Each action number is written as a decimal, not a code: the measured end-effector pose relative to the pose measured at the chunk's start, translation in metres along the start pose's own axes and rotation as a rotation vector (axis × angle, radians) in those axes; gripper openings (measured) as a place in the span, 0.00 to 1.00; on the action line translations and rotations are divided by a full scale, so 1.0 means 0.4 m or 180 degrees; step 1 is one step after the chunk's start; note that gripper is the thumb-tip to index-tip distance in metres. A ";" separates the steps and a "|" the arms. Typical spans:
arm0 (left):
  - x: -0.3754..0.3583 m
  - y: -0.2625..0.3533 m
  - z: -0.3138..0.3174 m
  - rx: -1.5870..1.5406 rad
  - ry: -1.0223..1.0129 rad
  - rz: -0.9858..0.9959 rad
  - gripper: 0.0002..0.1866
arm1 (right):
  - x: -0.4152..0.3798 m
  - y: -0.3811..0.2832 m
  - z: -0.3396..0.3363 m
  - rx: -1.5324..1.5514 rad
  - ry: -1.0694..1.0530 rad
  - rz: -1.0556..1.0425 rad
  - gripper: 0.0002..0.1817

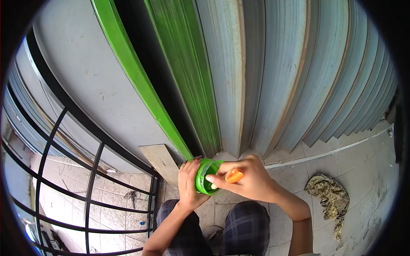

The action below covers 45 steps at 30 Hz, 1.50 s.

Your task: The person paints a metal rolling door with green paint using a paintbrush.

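My left hand [188,181] is wrapped round the side of a round green paint container [199,181], held above my knees. Green paint is smeared over its rim and inside. My right hand [252,178] is closed on a paintbrush [234,175] with an orange handle. The handle's end points up towards me, and the brush's lower part is inside the container's mouth, mostly hidden by my fingers. Just beyond my hands rises a folding metal shutter; one of its panels [183,64] and the edge strip [136,81] are bright green.
Bare grey-blue shutter folds [277,72] with rusty edges stretch to the right. A black metal grille [87,194] stands at the left, by a grey wall panel [94,64]. A tan board [160,160] leans near it. A crumpled patterned cloth [329,198] lies on the tiled floor.
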<state>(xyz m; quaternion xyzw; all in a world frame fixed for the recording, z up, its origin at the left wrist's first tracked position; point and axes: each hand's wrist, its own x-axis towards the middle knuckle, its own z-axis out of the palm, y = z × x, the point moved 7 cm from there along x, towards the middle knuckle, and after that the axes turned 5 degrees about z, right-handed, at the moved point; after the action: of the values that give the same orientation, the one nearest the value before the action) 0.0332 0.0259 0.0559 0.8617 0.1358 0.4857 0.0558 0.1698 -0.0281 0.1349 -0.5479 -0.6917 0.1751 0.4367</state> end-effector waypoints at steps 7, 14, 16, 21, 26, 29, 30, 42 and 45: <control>-0.007 -0.036 0.007 -0.0289 -0.0044 -0.0822 0.50 | -0.033 0.089 -0.042 0.1724 0.0462 0.0943 0.10; -0.017 -0.063 0.011 -0.0325 -0.0148 -0.1323 0.50 | -0.050 0.066 -0.055 0.0794 0.0155 -0.0145 0.17; -0.016 -0.066 0.010 -0.0299 -0.0176 -0.1330 0.50 | -0.060 0.069 -0.058 0.0714 -0.0286 -0.0035 0.18; -0.011 -0.062 0.001 -0.0114 -0.0214 -0.1156 0.51 | -0.090 0.080 -0.039 0.1042 -0.0441 0.0049 0.14; -0.012 -0.061 -0.002 -0.0111 -0.0150 -0.1147 0.51 | -0.125 0.135 -0.019 0.1623 0.0068 0.0194 0.08; -0.019 -0.064 0.000 -0.0130 -0.0107 -0.1283 0.51 | -0.147 0.184 0.014 0.2239 0.0289 0.0555 0.08; -0.024 -0.067 0.001 -0.0150 -0.0108 -0.1309 0.51 | -0.145 0.194 0.024 0.2564 0.0342 0.0759 0.09; -0.043 -0.116 -0.029 -0.0829 0.0183 -0.1828 0.45 | -0.100 0.279 0.033 0.3510 0.1693 0.0072 0.07; -0.037 -0.115 -0.052 -0.0704 0.0171 -0.1834 0.46 | -0.106 0.349 0.035 0.3155 0.2086 0.0164 0.09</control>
<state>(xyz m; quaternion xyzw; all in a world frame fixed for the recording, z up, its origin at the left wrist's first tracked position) -0.0003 0.0650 0.0441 0.7633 0.3222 0.4843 0.2810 0.2439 -0.0162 0.0091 -0.3208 -0.3430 0.3094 0.8268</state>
